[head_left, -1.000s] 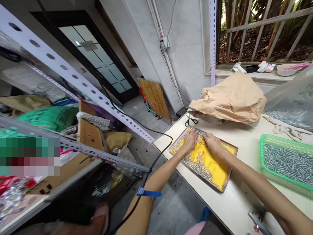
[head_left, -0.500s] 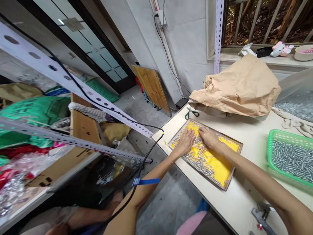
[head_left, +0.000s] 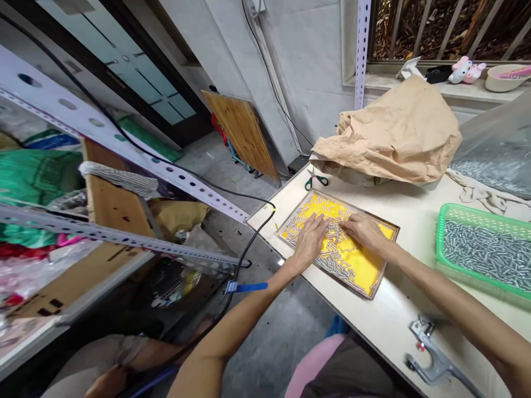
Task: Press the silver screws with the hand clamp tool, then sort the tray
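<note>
A shallow framed tray (head_left: 393, 234) with a yellow bottom lies on the white table, many small silver screws (head_left: 338, 265) scattered over its left and front parts. My left hand (head_left: 310, 237) rests on the screws near the tray's front left side, fingers stretched forward and lying low. My right hand (head_left: 365, 232) is over the middle of the tray, its fingers bent together and touching screws; whether it pinches one is too small to tell. The fingertips of both hands are a short way apart.
Green-handled scissors (head_left: 316, 179) lie behind the tray, beside a crumpled brown paper bag (head_left: 390, 132). A green basket (head_left: 440, 237) of screws stands right, a metal clamp tool (head_left: 435, 359) near the front edge. A black cable (head_left: 255, 237) hangs left. Another person's hand (head_left: 108, 382) shows bottom left.
The view has shifted, so the table sits slightly further left and higher. My hands have moved a little toward the tray's near side, and the right fingers look more bent together.
</note>
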Motion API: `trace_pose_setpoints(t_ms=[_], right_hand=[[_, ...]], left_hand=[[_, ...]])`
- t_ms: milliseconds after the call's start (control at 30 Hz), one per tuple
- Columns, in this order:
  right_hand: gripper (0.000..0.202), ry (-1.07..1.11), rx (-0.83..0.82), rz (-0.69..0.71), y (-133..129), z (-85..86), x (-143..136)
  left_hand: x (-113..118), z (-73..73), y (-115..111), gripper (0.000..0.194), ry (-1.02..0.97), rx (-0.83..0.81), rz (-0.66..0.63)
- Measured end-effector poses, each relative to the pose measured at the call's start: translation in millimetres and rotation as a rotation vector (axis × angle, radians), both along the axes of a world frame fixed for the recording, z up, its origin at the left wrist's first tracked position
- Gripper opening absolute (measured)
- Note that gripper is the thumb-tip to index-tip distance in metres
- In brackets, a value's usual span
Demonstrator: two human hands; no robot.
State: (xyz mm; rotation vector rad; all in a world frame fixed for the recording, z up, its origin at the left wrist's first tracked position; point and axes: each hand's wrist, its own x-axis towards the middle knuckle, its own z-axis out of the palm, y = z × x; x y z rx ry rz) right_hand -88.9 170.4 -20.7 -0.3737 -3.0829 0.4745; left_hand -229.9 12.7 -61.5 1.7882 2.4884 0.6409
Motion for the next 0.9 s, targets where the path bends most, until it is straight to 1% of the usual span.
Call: trace_pose_setpoints(t_ms=[133, 267, 333, 433, 500, 600, 733, 833, 900], right_hand=[[0.020, -0.014, -0.002, -0.070, -10.2, -0.1, -7.7], [0.018, -0.005, -0.035, -0.113, -9.0, 5.7, 0.1], [0.019, -0.012, -0.047, -0.144, -5.6, 9.6, 8.6], [0.019, -0.079, -0.048, -0.202, -2.7, 15.0, 21.9], [0.021, -0.124, -0.042, -0.226, -4.2, 17.4, 29.0], [0.025, -0.134, -0.061, -0.224, -9.8, 18.4, 36.3], [0.024, -0.079, -0.129, -0.225, -14.6, 13.6, 40.9], [0.024, 0.031, -0.206, -0.222, -16.3, 4.1, 38.6], [0.023, 0.110, -0.267, -0.225, -18.7, -4.8, 33.0]], left_hand=[[8.9, 9.7, 7.4, 0.034, 0.009, 0.070, -0.050], [15.3, 19.8, 11.3, 0.031, 0.011, 0.115, -0.031], [17.7, 23.0, 11.9, 0.028, 0.028, 0.078, -0.022], [21.4, 24.4, 12.6, 0.021, 0.083, -0.036, -0.053], [23.3, 23.8, 13.8, 0.021, 0.131, -0.110, -0.077], [23.4, 23.3, 17.0, 0.022, 0.201, -0.176, -0.113], [19.0, 25.1, 20.5, 0.014, 0.274, -0.212, -0.197], [17.5, 26.7, 20.2, 0.017, 0.272, -0.222, -0.176], [19.1, 27.0, 18.6, 0.017, 0.234, -0.197, -0.149]])
